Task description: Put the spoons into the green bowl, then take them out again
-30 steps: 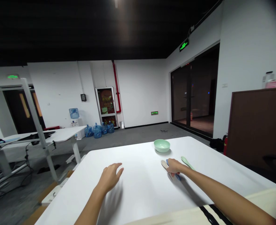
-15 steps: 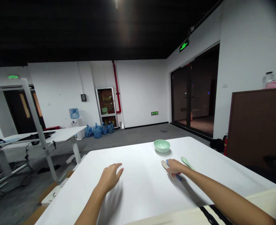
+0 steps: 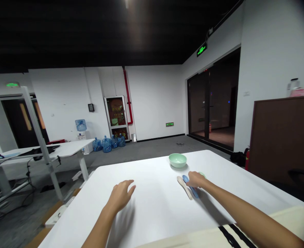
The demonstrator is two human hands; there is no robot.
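A white table (image 3: 154, 213) stretches in front of me. My left hand (image 3: 121, 195) lies flat on it with fingers stretched out, holding nothing. My right hand (image 3: 196, 179) rests further right, fingers curled over the head of a green spoon (image 3: 202, 174), most of which it hides. Just left of that hand lie a blue spoon (image 3: 190, 186) and a beige spoon (image 3: 185, 186), side by side. A pale green bowl (image 3: 177, 160) stands upright behind them near the table's far edge.
A brown cabinet (image 3: 283, 137) stands at the right with a dark chair (image 3: 301, 179) before it. Another white desk (image 3: 51, 150) with a metal frame is at the left. Water jugs (image 3: 107, 143) sit by the far wall. Cream cloth (image 3: 245, 230) covers the table's near edge.
My right hand has shifted right, off the blue and beige spoons, and now covers the green spoon. The left hand has stayed put.
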